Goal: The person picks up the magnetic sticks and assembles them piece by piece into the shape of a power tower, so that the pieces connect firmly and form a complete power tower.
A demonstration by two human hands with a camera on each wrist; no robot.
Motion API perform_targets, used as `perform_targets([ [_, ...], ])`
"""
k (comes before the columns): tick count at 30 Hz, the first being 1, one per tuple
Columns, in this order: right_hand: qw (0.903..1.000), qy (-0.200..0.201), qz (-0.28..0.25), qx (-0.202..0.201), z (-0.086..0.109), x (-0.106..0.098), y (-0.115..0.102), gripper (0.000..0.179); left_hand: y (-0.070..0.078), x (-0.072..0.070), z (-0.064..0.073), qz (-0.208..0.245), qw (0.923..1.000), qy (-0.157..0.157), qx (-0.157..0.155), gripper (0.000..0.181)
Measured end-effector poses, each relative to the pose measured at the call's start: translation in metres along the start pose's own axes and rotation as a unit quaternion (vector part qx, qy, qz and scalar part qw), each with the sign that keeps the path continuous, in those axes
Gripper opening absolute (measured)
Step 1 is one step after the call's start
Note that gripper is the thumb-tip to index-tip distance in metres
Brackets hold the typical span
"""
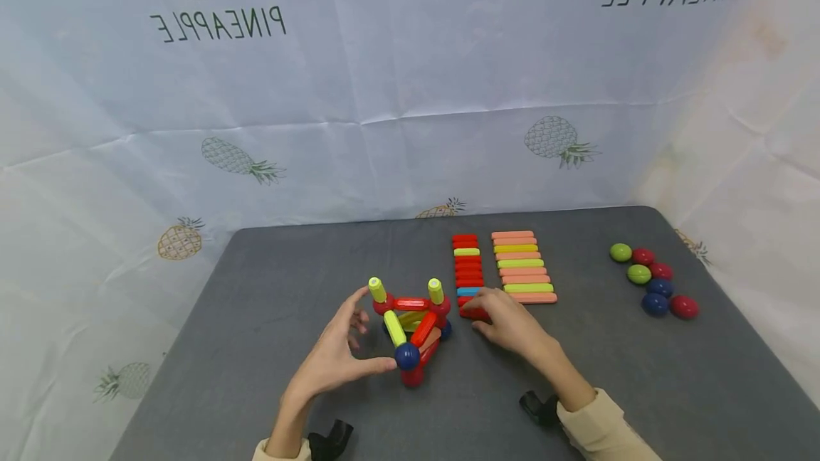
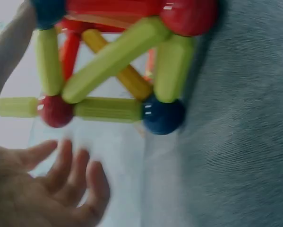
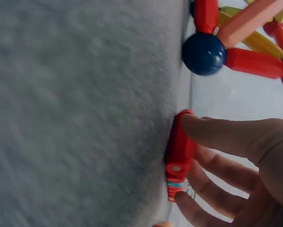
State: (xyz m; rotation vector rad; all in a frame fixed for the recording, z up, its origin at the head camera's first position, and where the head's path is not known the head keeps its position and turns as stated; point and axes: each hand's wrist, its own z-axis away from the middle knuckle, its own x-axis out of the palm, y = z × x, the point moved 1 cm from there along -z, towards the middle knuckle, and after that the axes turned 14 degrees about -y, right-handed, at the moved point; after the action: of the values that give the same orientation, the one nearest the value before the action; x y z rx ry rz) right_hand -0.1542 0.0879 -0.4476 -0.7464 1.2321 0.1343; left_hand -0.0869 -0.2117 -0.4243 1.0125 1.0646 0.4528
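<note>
A frame of magnetic rods and balls (image 1: pixel 411 303) stands at the middle of the table, with two lime rods pointing up from its red balls. My left hand (image 1: pixel 329 356) is at its left side, thumb tip touching the near blue ball (image 1: pixel 407 356). The other fingers are loosely bent and apart from the frame, as the left wrist view shows. My right hand (image 1: pixel 509 322) is just right of the frame, over the near end of a rod column. It pinches a red rod (image 3: pixel 180 146) between thumb and fingertips, low at the table surface.
The left column of mostly red rods (image 1: pixel 468 267) lies beyond my right hand. Beside it is a second column of pink, lime and yellow rods (image 1: pixel 522 272). Several loose green, red and blue balls (image 1: pixel 660 288) lie at the right. A white pineapple-print cloth (image 1: pixel 384 162) hangs behind the grey table (image 1: pixel 307 262).
</note>
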Motion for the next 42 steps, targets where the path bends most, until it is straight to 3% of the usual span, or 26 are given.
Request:
perform_targets([
  [2, 0.9998, -0.004, -0.009, 0.015, -0.001, 0.002, -0.002, 0.028, -0.002, 0.003, -0.002, -0.036, 0.9990, 0.026, 0.004, 0.113],
  [5, 0.9992, -0.008, -0.030, 0.023, -0.003, 0.004, -0.004, 0.033, -0.004, 0.007, -0.005, -0.036, 0.9982, 0.032, 0.037, 0.109],
  [9, 0.9985, -0.011, -0.052, 0.013, -0.002, 0.004, -0.004, 0.035, -0.005, 0.010, -0.008, -0.043, 0.9944, 0.058, 0.077, 0.082],
  [12, 0.9967, 0.009, -0.080, 0.002, 0.001, 0.001, -0.003, 0.037, -0.004, 0.012, -0.010, -0.059, 0.9908, 0.082, 0.090, 0.063],
  [14, 0.9926, 0.043, -0.113, -0.013, 0.005, -0.003, -0.005, 0.039, -0.004, 0.013, -0.011, -0.065, 0.9892, 0.091, 0.094, 0.058],
  [17, 0.9754, 0.110, -0.185, -0.047, 0.009, -0.013, -0.012, 0.039, -0.004, 0.016, -0.013, -0.066, 0.9873, 0.109, 0.095, 0.058],
  [20, 0.9452, 0.157, -0.269, -0.098, 0.015, -0.022, -0.025, 0.036, -0.003, 0.020, -0.016, -0.071, 0.9831, 0.141, 0.093, 0.054],
  [23, 0.9160, 0.168, -0.327, -0.160, 0.021, -0.028, -0.040, 0.034, 0.000, 0.023, -0.019, -0.073, 0.9778, 0.176, 0.087, 0.048],
  [26, 0.9037, 0.157, -0.338, -0.211, 0.025, -0.030, -0.053, 0.033, 0.001, 0.026, -0.021, -0.070, 0.9737, 0.202, 0.080, 0.042],
  [29, 0.9086, 0.149, -0.318, -0.226, 0.026, -0.029, -0.060, 0.032, 0.003, 0.026, -0.020, -0.072, 0.9717, 0.211, 0.077, 0.044],
  [35, 0.9245, 0.141, -0.292, -0.200, 0.023, -0.026, -0.063, 0.031, 0.004, 0.025, -0.018, -0.088, 0.9709, 0.207, 0.082, 0.046],
  [42, 0.9308, 0.121, -0.289, -0.188, 0.022, -0.024, -0.061, 0.031, 0.002, 0.023, -0.016, -0.092, 0.9702, 0.203, 0.095, 0.045],
])
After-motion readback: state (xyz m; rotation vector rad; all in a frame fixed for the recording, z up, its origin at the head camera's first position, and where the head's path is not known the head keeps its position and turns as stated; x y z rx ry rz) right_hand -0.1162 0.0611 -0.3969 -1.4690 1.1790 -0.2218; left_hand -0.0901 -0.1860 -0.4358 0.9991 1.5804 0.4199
